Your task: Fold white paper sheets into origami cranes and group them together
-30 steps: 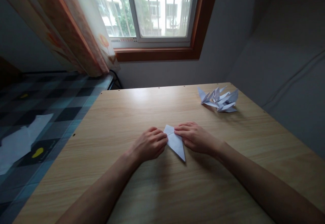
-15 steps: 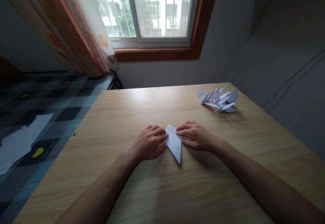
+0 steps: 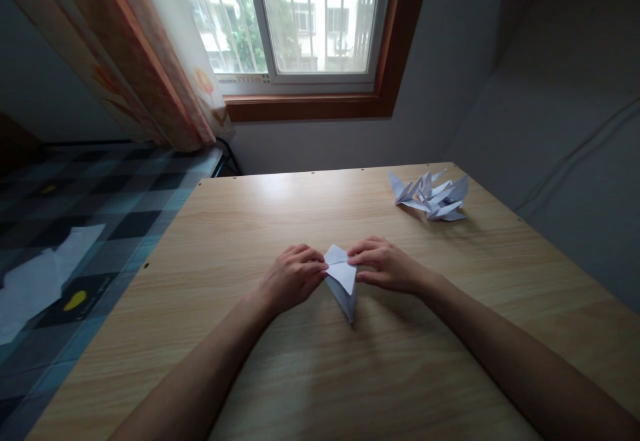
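Observation:
A white sheet of folded paper (image 3: 342,276) lies in the middle of the wooden table, its long point toward me. Its upper layer is lifted, so a shaded lower layer shows beneath it. My left hand (image 3: 295,276) pinches the paper's left edge between thumb and fingers. On the opposite edge, the fingers of my right hand (image 3: 385,266) grip the paper near a crease that runs across it. The thumb of that hand sits just below, close to the right side.
Several folded paper cranes (image 3: 435,198) are bunched at the table's far right corner. Left of the wooden table (image 3: 240,228) is a bed with a checked cover (image 3: 125,221) and loose white sheets (image 3: 35,281). A window (image 3: 320,21) and an orange curtain (image 3: 165,68) are beyond.
The paper's top layer has come up from the long lower point, exposing the layer underneath. Both hands have shifted only slightly and keep hold of the edges.

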Tool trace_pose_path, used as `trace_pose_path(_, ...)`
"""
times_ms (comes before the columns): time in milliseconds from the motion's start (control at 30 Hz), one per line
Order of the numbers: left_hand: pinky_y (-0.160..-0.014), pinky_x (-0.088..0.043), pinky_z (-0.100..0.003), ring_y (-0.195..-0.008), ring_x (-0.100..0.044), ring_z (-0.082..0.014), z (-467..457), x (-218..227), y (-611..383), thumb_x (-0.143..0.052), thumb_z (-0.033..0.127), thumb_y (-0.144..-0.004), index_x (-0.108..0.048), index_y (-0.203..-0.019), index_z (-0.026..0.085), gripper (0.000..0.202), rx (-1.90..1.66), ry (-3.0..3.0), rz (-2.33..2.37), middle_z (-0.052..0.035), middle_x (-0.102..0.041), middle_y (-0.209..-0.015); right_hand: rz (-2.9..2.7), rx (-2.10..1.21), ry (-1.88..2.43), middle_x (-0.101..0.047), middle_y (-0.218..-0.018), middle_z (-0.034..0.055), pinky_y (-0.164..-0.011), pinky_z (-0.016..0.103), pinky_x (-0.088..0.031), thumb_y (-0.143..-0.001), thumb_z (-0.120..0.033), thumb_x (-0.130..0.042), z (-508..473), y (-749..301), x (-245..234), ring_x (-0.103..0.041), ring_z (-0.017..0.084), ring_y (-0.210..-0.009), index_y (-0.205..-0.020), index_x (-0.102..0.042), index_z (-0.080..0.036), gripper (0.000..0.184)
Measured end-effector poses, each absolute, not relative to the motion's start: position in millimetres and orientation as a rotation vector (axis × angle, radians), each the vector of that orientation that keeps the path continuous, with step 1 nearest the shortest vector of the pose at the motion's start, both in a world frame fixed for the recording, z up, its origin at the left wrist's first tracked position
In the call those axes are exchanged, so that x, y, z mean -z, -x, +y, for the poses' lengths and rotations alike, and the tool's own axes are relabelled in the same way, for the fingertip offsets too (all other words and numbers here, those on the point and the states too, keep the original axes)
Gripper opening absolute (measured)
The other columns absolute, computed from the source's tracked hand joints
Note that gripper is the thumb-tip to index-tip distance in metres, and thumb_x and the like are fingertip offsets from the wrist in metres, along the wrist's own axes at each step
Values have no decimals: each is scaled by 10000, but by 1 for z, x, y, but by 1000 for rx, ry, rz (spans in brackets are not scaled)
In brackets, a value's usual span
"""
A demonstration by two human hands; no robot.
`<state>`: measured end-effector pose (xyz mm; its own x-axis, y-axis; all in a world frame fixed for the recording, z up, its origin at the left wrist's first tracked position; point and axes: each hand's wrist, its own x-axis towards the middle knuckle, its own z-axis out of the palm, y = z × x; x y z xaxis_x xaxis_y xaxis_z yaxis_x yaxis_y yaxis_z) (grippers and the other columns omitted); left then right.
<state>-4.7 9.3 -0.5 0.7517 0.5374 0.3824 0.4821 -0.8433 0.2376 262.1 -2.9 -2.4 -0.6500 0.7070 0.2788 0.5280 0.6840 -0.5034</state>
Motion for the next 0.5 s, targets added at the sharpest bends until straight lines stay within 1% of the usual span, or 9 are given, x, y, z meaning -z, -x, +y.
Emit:
trace_pose_path(100, -806, -465, -325, -832, -594, -164, 11, 3, 4, -500, 271, -949, -702, -858, 205, 231, -702, -2799, 862, -42, -706, -910, -2333, -548, 1019, -713, -1029, 53, -916, 351, -439, -896, -265, -623, -4, -257, 5, -617, 190, -967, -938, -729, -207, 128)
trace_pose_path(200, -805, -462, -332, -819, -575, -168, 12, 5, 3, -494, 268, -950, -677, -797, 192, 250, -713, -2792, 948, -44, -693, -878, -2243, -512, 1124, -704, -959, 53, -897, 355, -435, -913, -237, -585, -4, -249, 8, -597, 195, -938, -855, -712, -193, 147)
trace_pose_path(333, -814, -456, -369, -868, -558, -198, 13, 7, 0, -516, 293, -936, -651, -773, 184, 239, -704, -2784, 1104, -52, -674, -886, -2163, -411, 1320, -663, -888, 60, -869, 371, -422, -914, -244, -572, -4, -238, 12, -561, 206, -895, -761, -660, -181, 188)
trace_pose_path(400, -818, -451, -387, -890, -550, -213, 12, 7, -2, -526, 300, -930, -639, -764, 181, 233, -683, -2775, 1188, -56, -666, -896, -2148, -351, 1408, -641, -882, 62, -859, 375, -411, -914, -270, -575, -4, -233, 13, -541, 214, -896, -738, -633, -183, 204)
trace_pose_path(500, -820, -449, -400, -900, -542, -225, 11, 6, -4, -574, 311, -901, -626, -751, 177, 207, -645, -2755, 1298, -61, -652, -920, -2141, -275, 1522, -626, -916, 69, -845, 383, -396, -899, -305, -603, -4, -229, 13, -523, 234, -924, -758, -616, -187, 184)
